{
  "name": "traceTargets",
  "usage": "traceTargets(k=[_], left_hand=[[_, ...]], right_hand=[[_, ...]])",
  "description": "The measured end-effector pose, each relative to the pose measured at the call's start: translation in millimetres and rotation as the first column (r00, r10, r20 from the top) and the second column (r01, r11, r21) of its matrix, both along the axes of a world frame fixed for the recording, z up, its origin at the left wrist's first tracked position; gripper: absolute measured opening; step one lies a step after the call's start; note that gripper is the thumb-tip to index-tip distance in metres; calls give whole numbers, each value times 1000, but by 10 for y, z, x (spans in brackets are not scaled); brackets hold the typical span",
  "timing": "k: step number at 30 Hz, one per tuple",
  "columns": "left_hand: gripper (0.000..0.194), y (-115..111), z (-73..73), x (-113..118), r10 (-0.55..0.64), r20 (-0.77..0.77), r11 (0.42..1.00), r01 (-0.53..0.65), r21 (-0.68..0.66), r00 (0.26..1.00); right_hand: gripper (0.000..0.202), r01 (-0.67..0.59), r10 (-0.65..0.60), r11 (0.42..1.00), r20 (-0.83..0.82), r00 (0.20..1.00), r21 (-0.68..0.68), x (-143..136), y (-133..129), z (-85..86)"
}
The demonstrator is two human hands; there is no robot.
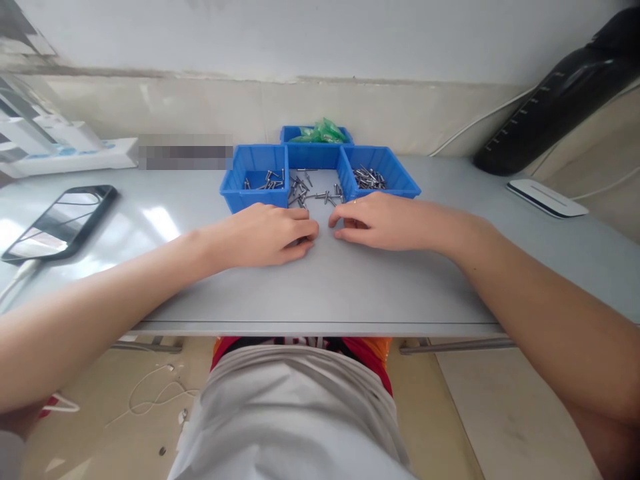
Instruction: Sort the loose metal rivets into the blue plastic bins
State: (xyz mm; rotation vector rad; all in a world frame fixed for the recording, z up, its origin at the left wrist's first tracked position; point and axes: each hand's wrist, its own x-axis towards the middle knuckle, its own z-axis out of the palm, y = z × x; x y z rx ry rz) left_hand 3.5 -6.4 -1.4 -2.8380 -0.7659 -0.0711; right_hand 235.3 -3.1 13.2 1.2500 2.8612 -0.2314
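No legible text or numbers.

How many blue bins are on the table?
3: the left bin, beyond the left hand; the right bin, beyond the right hand; the back bin, between and behind them.

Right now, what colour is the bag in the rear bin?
Green; the bag shows best in the head view.

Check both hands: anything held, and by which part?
Cannot tell for the left hand; it is curled, hiding any hold. The right hand shows nothing between thumb and forefinger.
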Motion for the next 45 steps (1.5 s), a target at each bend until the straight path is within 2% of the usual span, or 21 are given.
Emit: traceTargets(k=[12, 28, 45], left_hand=[[26, -2, -4, -2, 2, 7, 1000, -2, -10, 1000], [27, -5, 2, -3, 4, 20, 1000, -3, -26, 1000], [21, 7, 8, 4, 5, 38, 999, -3, -35, 999]], right_hand=[[24, -34, 34, 999, -24, 999, -3, 12, 34, -27], [26, -23, 22, 1000, -24, 999, -17, 1, 16, -15], [27, -4, 5, 1000, -43, 999, 26, -56, -9, -44]])
